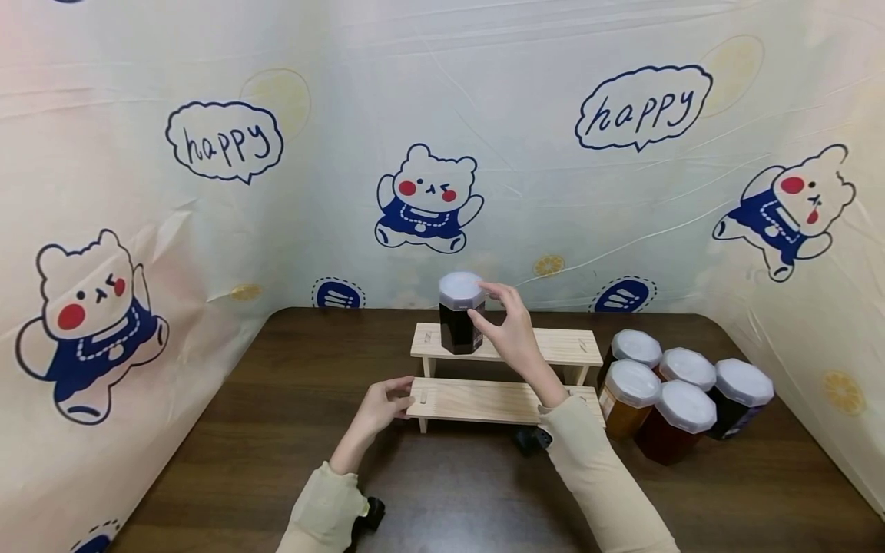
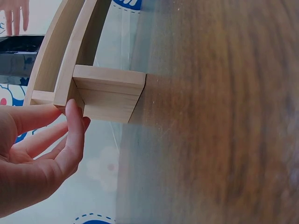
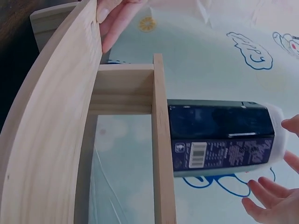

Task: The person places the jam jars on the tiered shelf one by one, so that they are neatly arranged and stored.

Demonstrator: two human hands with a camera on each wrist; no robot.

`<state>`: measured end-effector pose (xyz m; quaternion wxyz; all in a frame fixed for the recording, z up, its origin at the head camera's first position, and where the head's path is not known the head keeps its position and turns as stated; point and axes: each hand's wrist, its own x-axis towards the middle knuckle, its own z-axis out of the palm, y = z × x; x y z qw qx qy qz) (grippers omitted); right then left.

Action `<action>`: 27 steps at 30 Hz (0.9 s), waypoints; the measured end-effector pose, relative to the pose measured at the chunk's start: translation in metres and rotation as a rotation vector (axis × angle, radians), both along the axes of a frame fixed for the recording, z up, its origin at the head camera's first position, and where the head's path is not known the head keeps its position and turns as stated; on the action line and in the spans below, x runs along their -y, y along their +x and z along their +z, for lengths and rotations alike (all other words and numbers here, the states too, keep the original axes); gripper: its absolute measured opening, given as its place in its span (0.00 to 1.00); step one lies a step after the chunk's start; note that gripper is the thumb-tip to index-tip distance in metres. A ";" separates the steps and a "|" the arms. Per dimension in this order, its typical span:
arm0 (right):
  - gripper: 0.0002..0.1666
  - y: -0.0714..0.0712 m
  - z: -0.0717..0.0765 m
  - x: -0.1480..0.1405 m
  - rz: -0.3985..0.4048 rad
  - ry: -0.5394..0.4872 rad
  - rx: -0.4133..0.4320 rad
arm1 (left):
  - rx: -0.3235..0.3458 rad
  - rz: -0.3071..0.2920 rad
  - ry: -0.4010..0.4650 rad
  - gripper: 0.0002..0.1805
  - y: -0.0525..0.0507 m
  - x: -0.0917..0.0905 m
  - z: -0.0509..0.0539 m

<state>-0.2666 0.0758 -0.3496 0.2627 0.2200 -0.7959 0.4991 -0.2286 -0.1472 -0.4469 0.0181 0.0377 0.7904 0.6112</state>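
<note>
A two-step wooden rack (image 1: pixel 484 399) stands on the table. My left hand (image 1: pixel 379 407) pinches the left end of its lower step; in the left wrist view the thumb and a finger (image 2: pixel 75 121) meet at the step's corner. A dark jar (image 1: pixel 459 326) with a white octagonal lid stands upright on the upper step, near its left end. My right hand (image 1: pixel 515 330) is at the jar's right side, thumb and forefinger spread in a loose curve at the lid. The right wrist view shows the jar's purple label (image 3: pixel 224 151) with a barcode, and some fingertips (image 3: pixel 252 205) apart from it.
Several jars with white lids (image 1: pixel 691 407), some amber and some dark, stand grouped on the table right of the rack. A printed curtain (image 1: pixel 429 77) hangs behind and along the sides of the brown table (image 1: pixel 228 476).
</note>
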 end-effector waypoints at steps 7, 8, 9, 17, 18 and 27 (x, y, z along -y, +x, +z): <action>0.24 0.010 0.002 -0.015 0.008 0.011 0.008 | -0.002 -0.001 -0.012 0.19 0.014 -0.004 0.023; 0.24 0.011 0.002 -0.017 0.013 0.014 0.005 | -0.003 0.000 -0.013 0.19 0.015 -0.005 0.024; 0.23 0.013 0.002 -0.020 0.012 0.025 0.001 | -0.003 -0.001 -0.014 0.19 0.016 -0.005 0.025; 0.19 0.026 0.002 -0.037 0.008 0.089 -0.039 | -0.014 -0.008 -0.021 0.19 0.009 -0.003 0.015; 0.19 0.028 0.002 -0.039 0.005 0.105 -0.039 | -0.005 -0.004 -0.016 0.19 0.007 -0.003 0.012; 0.19 0.046 0.005 -0.059 0.006 0.259 0.053 | 0.006 0.010 -0.020 0.20 -0.003 0.001 -0.006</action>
